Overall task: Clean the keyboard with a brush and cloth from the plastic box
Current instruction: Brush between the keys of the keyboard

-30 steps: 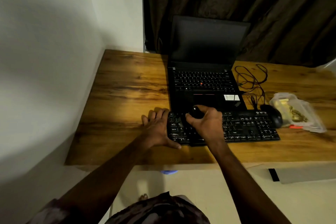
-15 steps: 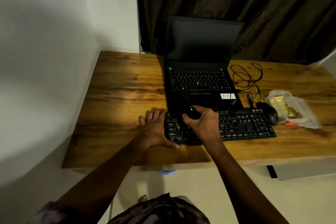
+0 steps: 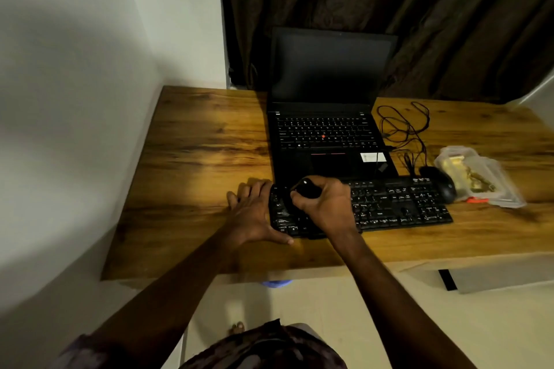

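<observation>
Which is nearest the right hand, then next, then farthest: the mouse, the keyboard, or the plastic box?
From the right hand, which grips the brush:
1. The keyboard: right under the hand.
2. The mouse: off to the right, at the keyboard's right end.
3. The plastic box: farther right, beyond the mouse.

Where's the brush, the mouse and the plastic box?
brush (image 3: 307, 188), head view, top of its black handle.
mouse (image 3: 441, 186), head view, middle of its back.
plastic box (image 3: 506, 189), head view, its clear right side.
</observation>
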`<action>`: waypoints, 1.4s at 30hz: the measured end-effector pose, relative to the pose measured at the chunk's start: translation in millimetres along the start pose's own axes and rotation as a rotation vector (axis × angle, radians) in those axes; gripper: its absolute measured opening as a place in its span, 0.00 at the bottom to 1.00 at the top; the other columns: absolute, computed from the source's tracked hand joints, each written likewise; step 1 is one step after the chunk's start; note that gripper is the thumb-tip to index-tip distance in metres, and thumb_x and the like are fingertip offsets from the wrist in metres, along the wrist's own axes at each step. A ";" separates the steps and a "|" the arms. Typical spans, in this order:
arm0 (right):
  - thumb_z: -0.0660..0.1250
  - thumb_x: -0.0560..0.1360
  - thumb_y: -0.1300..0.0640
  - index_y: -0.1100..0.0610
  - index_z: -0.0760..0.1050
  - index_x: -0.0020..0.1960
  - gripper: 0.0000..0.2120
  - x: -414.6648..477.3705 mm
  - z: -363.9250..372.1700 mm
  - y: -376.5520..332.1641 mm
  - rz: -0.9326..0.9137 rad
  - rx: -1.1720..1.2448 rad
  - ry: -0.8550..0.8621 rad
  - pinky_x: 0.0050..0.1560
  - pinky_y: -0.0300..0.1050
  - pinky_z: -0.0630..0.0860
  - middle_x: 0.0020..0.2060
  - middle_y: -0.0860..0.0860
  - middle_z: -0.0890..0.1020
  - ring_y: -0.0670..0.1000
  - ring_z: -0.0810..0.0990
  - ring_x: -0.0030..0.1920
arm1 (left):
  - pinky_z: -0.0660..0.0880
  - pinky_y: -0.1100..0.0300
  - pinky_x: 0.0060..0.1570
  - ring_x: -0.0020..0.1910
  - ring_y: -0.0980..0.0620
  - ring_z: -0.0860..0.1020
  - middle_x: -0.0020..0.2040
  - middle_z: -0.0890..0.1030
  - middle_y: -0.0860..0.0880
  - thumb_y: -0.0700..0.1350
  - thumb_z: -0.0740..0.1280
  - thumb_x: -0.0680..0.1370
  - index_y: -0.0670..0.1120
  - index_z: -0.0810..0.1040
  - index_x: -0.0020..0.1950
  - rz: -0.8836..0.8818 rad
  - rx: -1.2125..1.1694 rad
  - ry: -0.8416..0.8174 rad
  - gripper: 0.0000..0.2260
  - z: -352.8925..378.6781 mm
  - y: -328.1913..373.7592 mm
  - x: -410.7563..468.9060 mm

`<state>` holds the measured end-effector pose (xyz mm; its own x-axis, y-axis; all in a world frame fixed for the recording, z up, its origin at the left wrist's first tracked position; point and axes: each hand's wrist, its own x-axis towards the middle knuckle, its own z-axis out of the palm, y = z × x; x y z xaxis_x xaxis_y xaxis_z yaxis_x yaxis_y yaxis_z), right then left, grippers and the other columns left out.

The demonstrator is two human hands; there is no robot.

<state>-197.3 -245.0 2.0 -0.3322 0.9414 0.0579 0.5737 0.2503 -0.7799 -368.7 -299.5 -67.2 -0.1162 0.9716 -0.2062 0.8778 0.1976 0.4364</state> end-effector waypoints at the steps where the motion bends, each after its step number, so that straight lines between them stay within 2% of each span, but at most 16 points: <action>1: 0.77 0.69 0.53 0.52 0.83 0.42 0.05 0.3 -4.1 4.5 0.008 -0.025 0.019 0.38 0.37 0.79 0.34 0.45 0.84 0.41 0.83 0.36 | 0.59 0.41 0.67 0.70 0.47 0.59 0.73 0.59 0.54 0.77 0.71 0.50 0.55 0.49 0.78 0.001 0.002 0.004 0.64 0.1 -0.2 0.1; 4: 0.76 0.69 0.50 0.51 0.82 0.43 0.07 0.7 -6.9 6.5 0.002 -0.094 0.049 0.39 0.39 0.80 0.34 0.44 0.84 0.41 0.83 0.36 | 0.59 0.42 0.66 0.70 0.48 0.59 0.73 0.59 0.54 0.77 0.72 0.50 0.54 0.50 0.78 0.003 0.000 0.000 0.64 0.2 -0.8 0.5; 8: 0.76 0.69 0.53 0.51 0.81 0.40 0.04 -7.0 8.7 -9.0 -0.041 -0.005 -0.033 0.35 0.39 0.78 0.32 0.46 0.83 0.42 0.82 0.34 | 0.59 0.44 0.64 0.68 0.48 0.60 0.72 0.60 0.54 0.78 0.71 0.50 0.55 0.52 0.77 0.002 0.024 0.006 0.62 -0.1 -0.5 0.2; 11: 0.76 0.69 0.55 0.52 0.81 0.40 0.04 -7.0 9.2 -6.4 -0.030 0.027 -0.036 0.36 0.41 0.79 0.32 0.46 0.83 0.43 0.82 0.34 | 0.59 0.44 0.64 0.67 0.48 0.60 0.71 0.60 0.54 0.77 0.72 0.50 0.55 0.53 0.76 0.004 0.020 0.008 0.61 0.0 -0.1 0.3; 15: 0.76 0.69 0.53 0.53 0.82 0.42 0.05 -2.7 -12.6 11.1 -0.002 -0.060 0.028 0.41 0.46 0.82 0.34 0.46 0.84 0.43 0.83 0.37 | 0.58 0.44 0.65 0.67 0.49 0.59 0.71 0.60 0.55 0.76 0.73 0.49 0.55 0.51 0.77 0.001 0.005 0.021 0.63 0.6 0.0 -0.2; 19: 0.76 0.70 0.52 0.52 0.82 0.43 0.06 -1.1 -22.7 14.9 0.013 -0.099 0.060 0.41 0.43 0.82 0.34 0.46 0.84 0.42 0.83 0.37 | 0.58 0.45 0.65 0.67 0.49 0.59 0.71 0.60 0.56 0.76 0.72 0.49 0.56 0.51 0.77 -0.008 0.018 0.023 0.63 1.2 0.7 1.0; 23: 0.77 0.70 0.56 0.53 0.83 0.41 0.03 -2.4 -10.3 0.3 -0.032 0.026 -0.023 0.37 0.38 0.79 0.33 0.46 0.84 0.41 0.83 0.35 | 0.58 0.45 0.65 0.68 0.48 0.59 0.72 0.59 0.55 0.76 0.73 0.50 0.55 0.51 0.78 -0.014 0.029 0.005 0.63 0.9 1.1 1.9; 26: 0.76 0.70 0.56 0.53 0.83 0.41 0.03 0.3 -10.7 5.3 -0.028 0.037 -0.036 0.40 0.43 0.82 0.34 0.46 0.85 0.42 0.84 0.36 | 0.58 0.46 0.64 0.68 0.48 0.60 0.72 0.60 0.55 0.76 0.73 0.50 0.55 0.51 0.78 -0.019 0.033 0.004 0.63 -0.4 3.0 1.8; 31: 0.76 0.70 0.53 0.52 0.81 0.40 0.05 5.0 -35.0 31.1 0.024 -0.030 0.024 0.40 0.49 0.82 0.33 0.46 0.84 0.44 0.83 0.36 | 0.58 0.44 0.66 0.69 0.48 0.59 0.72 0.60 0.54 0.76 0.74 0.49 0.55 0.51 0.78 -0.046 0.046 -0.013 0.64 -1.9 4.8 2.9; 36: 0.74 0.68 0.48 0.51 0.81 0.41 0.07 6.5 -27.8 21.5 -0.015 -0.019 -0.014 0.39 0.49 0.82 0.33 0.46 0.84 0.44 0.83 0.35 | 0.57 0.43 0.68 0.71 0.47 0.57 0.73 0.59 0.53 0.74 0.75 0.51 0.54 0.49 0.79 -0.068 0.053 -0.041 0.64 -2.6 7.0 3.4; 42: 0.75 0.69 0.51 0.52 0.82 0.41 0.06 9.5 -29.2 24.8 -0.003 -0.004 -0.050 0.39 0.48 0.83 0.34 0.46 0.84 0.42 0.83 0.36 | 0.57 0.40 0.69 0.72 0.46 0.57 0.74 0.58 0.51 0.74 0.75 0.51 0.54 0.48 0.79 -0.078 0.087 -0.057 0.65 -3.8 8.0 4.8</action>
<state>-164.3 -223.3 1.4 -0.3711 0.9281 0.0293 0.5754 0.2546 -0.7772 -364.0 -292.8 -61.3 -0.1616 0.9443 -0.2867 0.9045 0.2580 0.3397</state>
